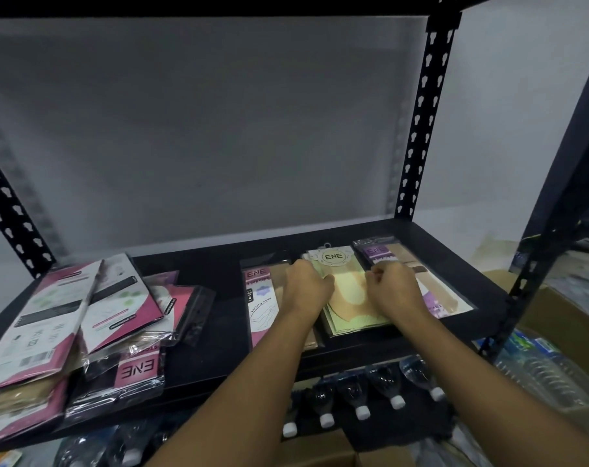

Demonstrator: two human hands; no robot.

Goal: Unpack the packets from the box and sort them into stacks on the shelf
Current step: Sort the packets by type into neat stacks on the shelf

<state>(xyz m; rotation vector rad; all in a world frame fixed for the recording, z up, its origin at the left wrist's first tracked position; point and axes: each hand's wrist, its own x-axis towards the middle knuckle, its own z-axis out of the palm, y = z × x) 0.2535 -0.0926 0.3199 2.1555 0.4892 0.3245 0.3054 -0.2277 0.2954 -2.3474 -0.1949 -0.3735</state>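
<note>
Green packets (348, 298): stack on right half of black shelf (218, 315), between pink packets (261, 298) and purple packets (380, 254), all three side by side. Left hand (306, 288) at left edge of green stack, fingers curled onto it. Right hand (392, 291) at right edge, fingers bent, thumb and fingers closed on edge. Loose heap of packets (67, 318) at left end of shelf, well apart. Below shelf, bottles (353, 396) with white caps, lying.
</note>
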